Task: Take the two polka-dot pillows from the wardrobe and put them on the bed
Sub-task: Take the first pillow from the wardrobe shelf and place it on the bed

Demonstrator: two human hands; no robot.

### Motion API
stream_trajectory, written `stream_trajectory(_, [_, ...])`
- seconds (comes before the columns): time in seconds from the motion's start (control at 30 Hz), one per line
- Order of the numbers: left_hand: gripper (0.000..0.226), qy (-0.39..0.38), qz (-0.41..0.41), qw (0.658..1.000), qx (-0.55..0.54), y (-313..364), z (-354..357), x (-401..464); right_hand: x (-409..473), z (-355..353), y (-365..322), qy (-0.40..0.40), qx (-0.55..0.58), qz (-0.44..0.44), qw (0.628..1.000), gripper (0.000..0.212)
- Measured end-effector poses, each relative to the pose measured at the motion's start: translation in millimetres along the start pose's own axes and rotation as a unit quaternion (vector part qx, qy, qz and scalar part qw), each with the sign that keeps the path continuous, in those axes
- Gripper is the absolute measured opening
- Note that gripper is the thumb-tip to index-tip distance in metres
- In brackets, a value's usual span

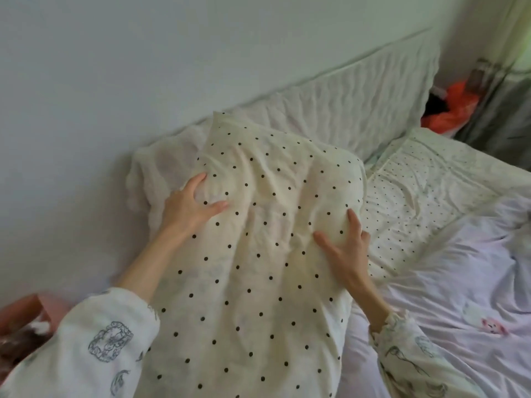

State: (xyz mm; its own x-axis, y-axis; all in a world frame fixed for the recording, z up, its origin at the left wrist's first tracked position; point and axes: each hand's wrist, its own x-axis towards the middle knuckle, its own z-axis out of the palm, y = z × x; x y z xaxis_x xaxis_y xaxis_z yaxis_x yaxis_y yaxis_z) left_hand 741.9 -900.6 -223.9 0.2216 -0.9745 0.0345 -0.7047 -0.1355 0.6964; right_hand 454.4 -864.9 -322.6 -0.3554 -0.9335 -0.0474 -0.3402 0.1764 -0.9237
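Note:
A cream pillow with black polka dots (258,254) fills the middle of the view, standing tilted against the padded headboard (359,104). My left hand (189,208) presses into its upper left side with fingers spread. My right hand (344,251) grips its right edge. A second polka-dot pillow (416,202), with finer dots, lies flat on the bed (459,282) to the right, beside the first. A white frilled cushion edge (161,168) shows behind the held pillow on the left.
A pale lilac sheet with a small pink cartoon print (492,326) covers the bed. An orange bag (451,110) sits in the far right corner past the headboard. A white wall (115,67) runs behind. Something pink (26,314) lies at the lower left.

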Motion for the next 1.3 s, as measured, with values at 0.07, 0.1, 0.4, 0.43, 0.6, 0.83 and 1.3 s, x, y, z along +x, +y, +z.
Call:
stream_trajectory(0.07, [0.085, -0.036, 0.007, 0.999, 0.012, 2, 27, 32, 23, 6, 17, 0.015, -0.003, 0.03, 0.999, 0.09])
stream_trajectory(0.1, [0.085, -0.055, 0.006, 0.998, 0.012, 2, 40, 47, 32, 9, 25, 0.02, -0.005, 0.044, 0.999, 0.09])
stream_trajectory(0.4, [0.085, -0.172, 0.015, 0.984, 0.046, -12, 151, 151, 97, 33, 88, 0.058, -0.02, 0.151, 0.987, 0.091])
stream_trajectory(0.43, [0.085, -0.187, 0.016, 0.981, 0.046, -16, 165, 163, 103, 38, 96, 0.063, -0.023, 0.164, 0.984, 0.091])
stream_trajectory(0.6, [0.085, -0.263, 0.028, 0.963, 0.045, -47, 232, 212, 123, 65, 135, 0.08, -0.048, 0.24, 0.966, 0.092])
stream_trajectory(0.83, [0.087, -0.316, 0.051, 0.94, 0.116, -79, 301, 266, 139, 106, 170, 0.137, -0.066, 0.304, 0.941, 0.091])
stream_trajectory(1.3, [0.089, -0.432, 0.011, 0.899, 0.073, -125, 398, 309, 169, 129, 247, 0.165, -0.091, 0.339, 0.922, 0.096])
